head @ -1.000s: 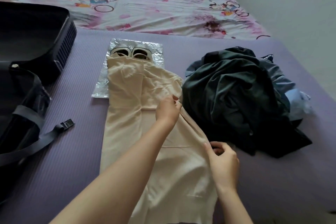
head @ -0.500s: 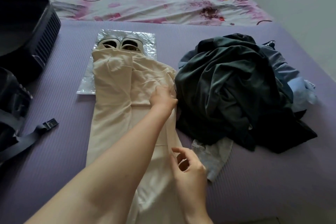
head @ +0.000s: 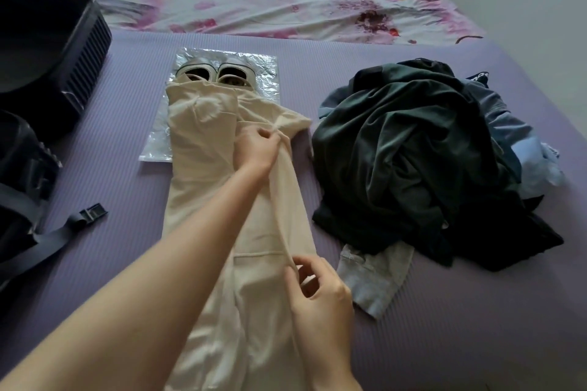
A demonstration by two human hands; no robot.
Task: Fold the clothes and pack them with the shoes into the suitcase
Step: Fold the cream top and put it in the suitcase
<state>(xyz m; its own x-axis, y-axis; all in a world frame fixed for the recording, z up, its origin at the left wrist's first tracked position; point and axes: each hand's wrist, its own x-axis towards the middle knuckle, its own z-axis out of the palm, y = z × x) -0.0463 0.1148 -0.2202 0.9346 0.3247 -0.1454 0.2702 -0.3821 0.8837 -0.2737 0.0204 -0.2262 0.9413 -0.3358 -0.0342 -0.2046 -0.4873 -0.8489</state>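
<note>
Since the preceding frame both hands have closed on the right edge of the cream garment [head: 203, 168]: the left hand [head: 257, 149] pinches it near the top and the right hand [head: 320, 292] lower down, raising a ridge between them. The garment lies on the purple mat [head: 444, 327] and hides the front of the shoes [head: 216, 71] in their plastic bag [head: 260, 67]. To its right is a dark clothes pile [head: 413, 152]. The suitcase [head: 57, 51] is cut off at left.

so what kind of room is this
Most likely a bedroom: a printed bed sheet, a clothes pile on a purple mat, and an open suitcase at the left. The left hand and right hand pinch a cream garment on the mat.
</note>
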